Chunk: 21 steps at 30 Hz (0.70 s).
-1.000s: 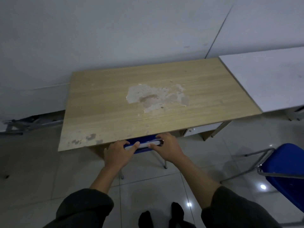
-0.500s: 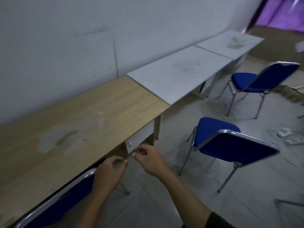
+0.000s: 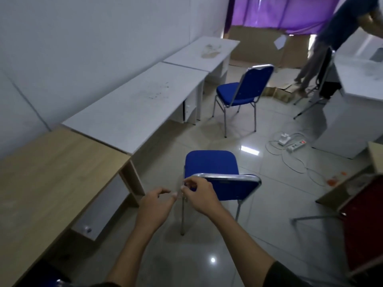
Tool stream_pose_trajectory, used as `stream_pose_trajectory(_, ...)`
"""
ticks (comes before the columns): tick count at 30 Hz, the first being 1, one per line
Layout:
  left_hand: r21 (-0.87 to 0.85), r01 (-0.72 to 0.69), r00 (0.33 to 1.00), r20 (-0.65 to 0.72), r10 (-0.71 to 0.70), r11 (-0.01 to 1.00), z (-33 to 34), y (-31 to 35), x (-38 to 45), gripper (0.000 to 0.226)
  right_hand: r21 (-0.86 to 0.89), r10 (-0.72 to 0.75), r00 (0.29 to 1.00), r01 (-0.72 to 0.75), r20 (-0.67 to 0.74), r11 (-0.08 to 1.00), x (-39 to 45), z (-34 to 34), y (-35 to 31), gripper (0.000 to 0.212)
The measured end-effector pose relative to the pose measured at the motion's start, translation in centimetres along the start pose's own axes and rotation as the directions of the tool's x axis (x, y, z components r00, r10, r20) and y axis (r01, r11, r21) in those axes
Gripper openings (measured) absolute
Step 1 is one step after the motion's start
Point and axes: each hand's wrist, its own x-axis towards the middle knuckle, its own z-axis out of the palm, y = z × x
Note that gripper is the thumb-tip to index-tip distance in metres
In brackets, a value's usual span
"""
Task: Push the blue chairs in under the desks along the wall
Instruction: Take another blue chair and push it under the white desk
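Note:
A blue chair (image 3: pixel 211 162) with a chrome frame stands on the floor in front of me, out from the white desk (image 3: pixel 134 110), its backrest toward me. My right hand (image 3: pixel 199 197) is at the backrest's top left corner with fingers pinched; whether it grips the frame is unclear. My left hand (image 3: pixel 155 206) hovers just left of it, loosely curled and holding nothing. A second blue chair (image 3: pixel 234 92) stands farther off, by the far white desk (image 3: pixel 203 54). A bit of blue from another chair (image 3: pixel 51 280) shows under the wooden desk (image 3: pixel 51 172) at bottom left.
A power strip (image 3: pixel 294 145) with white cables lies on the tiled floor to the right. A red cabinet (image 3: pixel 364 224) and a white desk (image 3: pixel 352 100) stand on the right side. Another person (image 3: pixel 331 27) bends over at the far right by purple curtains.
My hands let go of the chair pushed under the wooden desk. My view swung right along the wall, and both hands now sit at the backrest of the chair by the white desk.

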Motion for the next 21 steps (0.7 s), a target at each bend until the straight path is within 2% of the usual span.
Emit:
stream_pose_trajectory(3,0.057,-0.073,0.996,0.059,0.069,0.996,4.1,2.8,3.0,0.032,-0.037,0.023,0.997,-0.025,-0.075,0.999,2.0,-3.5,2.9,0.022)
stream_pose_trajectory(7,0.120,-0.175,0.982,0.099,0.163,0.977,8.0,5.3,6.9,0.041,-0.161,0.033,0.989,-0.056,-0.143,0.985,4.5,-7.2,6.2,0.035)
stream_pose_trajectory(10,0.137,-0.175,0.978,0.140,0.155,0.975,11.2,6.5,10.0,0.045,-0.271,0.081,0.974,-0.138,-0.213,0.953,6.5,-9.7,8.9,0.041)
stream_pose_trajectory(13,0.206,-0.181,0.973,0.177,0.145,0.962,13.9,6.9,12.6,0.041,-0.420,0.213,0.960,-0.271,-0.181,0.866,7.5,-11.3,11.3,0.057)
stream_pose_trajectory(16,0.259,-0.139,0.968,0.241,0.075,0.956,16.5,7.3,15.2,0.045,-0.502,0.314,0.943,-0.327,-0.113,0.801,8.9,-12.5,13.3,0.078)
stream_pose_trajectory(18,0.325,-0.124,0.956,0.292,0.026,0.938,17.7,7.0,15.9,0.050,-0.513,0.286,0.952,-0.299,-0.107,0.805,8.7,-12.4,14.2,0.085)
stream_pose_trajectory(21,0.422,-0.147,0.946,0.323,0.004,0.895,19.5,6.5,17.1,0.058,-0.519,0.179,0.976,-0.217,-0.124,0.827,9.1,-11.9,15.5,0.074)
